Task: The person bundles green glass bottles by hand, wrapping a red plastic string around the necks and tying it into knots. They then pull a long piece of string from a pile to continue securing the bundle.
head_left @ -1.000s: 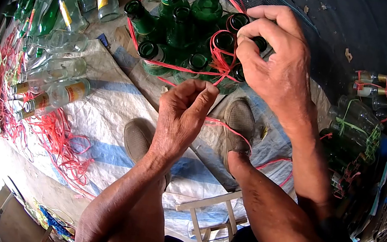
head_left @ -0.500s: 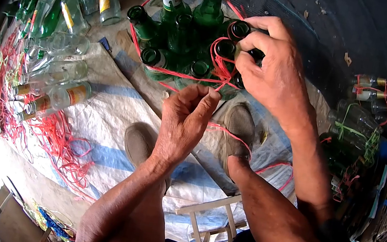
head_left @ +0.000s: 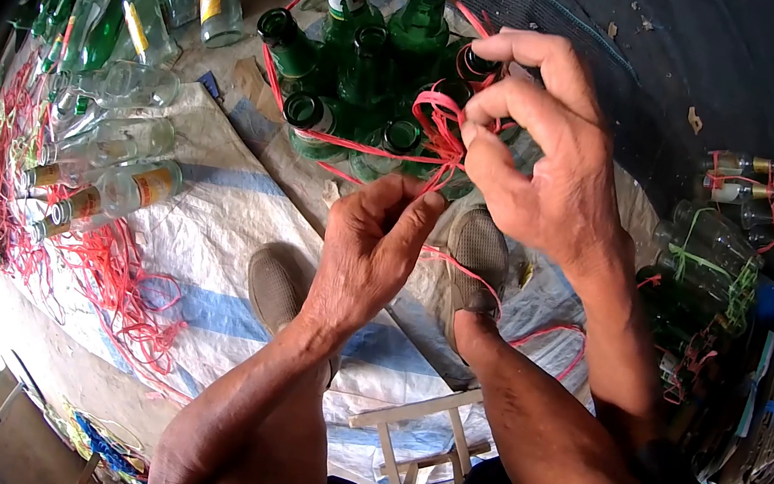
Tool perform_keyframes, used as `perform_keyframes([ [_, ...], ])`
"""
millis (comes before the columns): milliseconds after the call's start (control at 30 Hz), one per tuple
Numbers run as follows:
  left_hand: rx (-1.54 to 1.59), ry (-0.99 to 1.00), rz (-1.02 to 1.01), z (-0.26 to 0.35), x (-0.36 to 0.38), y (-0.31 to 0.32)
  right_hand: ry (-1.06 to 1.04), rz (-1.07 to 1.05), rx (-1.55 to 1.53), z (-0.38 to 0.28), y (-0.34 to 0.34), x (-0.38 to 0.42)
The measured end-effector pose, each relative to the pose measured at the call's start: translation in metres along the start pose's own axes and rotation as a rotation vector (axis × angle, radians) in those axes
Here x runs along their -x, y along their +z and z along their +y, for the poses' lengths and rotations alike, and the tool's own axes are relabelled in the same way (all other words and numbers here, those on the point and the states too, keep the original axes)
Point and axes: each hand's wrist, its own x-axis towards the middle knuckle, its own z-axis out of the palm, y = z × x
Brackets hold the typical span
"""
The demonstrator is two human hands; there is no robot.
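Green bottles (head_left: 367,77), at least seven counted, are stood upright beyond two shoes (head_left: 277,283) and ringed by red twine (head_left: 371,149). Twine is pinched by the left hand (head_left: 364,249) at their near side; rightmost necks are obstructed by the right hand (head_left: 560,173), fingers curled, grip indeterminable. Clear bottles (head_left: 220,21) are piled to their left.

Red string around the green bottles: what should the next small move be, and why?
Probably a gentle pull by the left hand on the red string: it pinches the strands just below where they gather, the loops above look slack, and the right hand is right beside those loops, near the green bottles.
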Motion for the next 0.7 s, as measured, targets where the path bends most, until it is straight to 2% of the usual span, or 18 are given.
perform_keyframes([
  [167,-0.152,0.068,-0.015,0.006,0.011,-0.004,-0.002,-0.079,0.037,-0.001,-0.007,0.015],
  [300,-0.385,0.061,-0.078,0.013,0.027,-0.009,0.038,-0.030,-0.021,0.003,-0.011,0.017],
  [333,-0.520,0.123,-0.110,0.019,0.029,-0.010,0.061,-0.011,-0.035,0.005,-0.011,0.016],
  [433,-0.654,0.308,-0.168,0.008,0.032,-0.013,0.067,0.104,-0.038,0.014,-0.012,0.015],
  [467,-0.723,0.277,-0.221,0.010,0.034,-0.015,0.100,0.104,-0.040,0.015,-0.013,0.017],
  [600,-0.688,0.442,-0.344,0.004,0.036,-0.015,0.183,0.106,-0.022,0.016,-0.013,0.023],
  [700,-0.675,0.425,-0.450,0.014,0.042,-0.009,0.111,0.110,0.009,0.021,-0.013,0.023],
])
